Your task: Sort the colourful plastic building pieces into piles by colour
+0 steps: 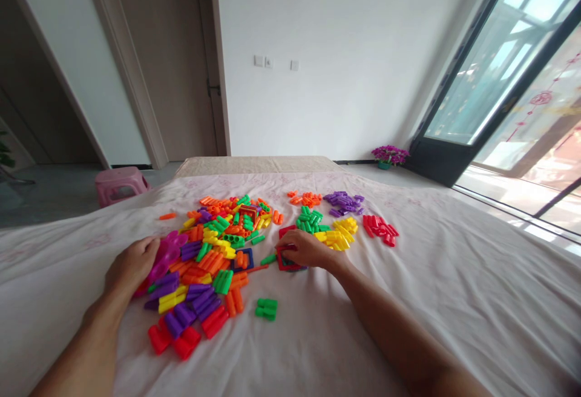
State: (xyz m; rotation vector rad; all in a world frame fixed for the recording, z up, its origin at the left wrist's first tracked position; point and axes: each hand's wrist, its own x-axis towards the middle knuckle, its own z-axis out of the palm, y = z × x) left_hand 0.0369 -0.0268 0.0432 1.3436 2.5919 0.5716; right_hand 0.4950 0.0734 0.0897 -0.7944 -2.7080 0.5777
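Magenta piece (166, 255) gripped, red frame (290, 267) touched

The piece is held by the left hand (131, 265) at the left edge of the heap (213, 247). The frame, right of it, is part-covered by the right hand (305, 248); whether pinched cannot be told.

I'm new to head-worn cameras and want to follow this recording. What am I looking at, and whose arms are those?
There is no machine here: a person wears the camera on their head, and this single picture looks forward and down at their own bare hands. On the pale cloth lies a mixed heap of colourful plastic pieces. To its right are piles by colour: orange, green, purple, yellow and red. The left hand is at a magenta piece beside the heap. The right hand has its fingers at a red square frame. How firmly either is gripped is hard to tell.
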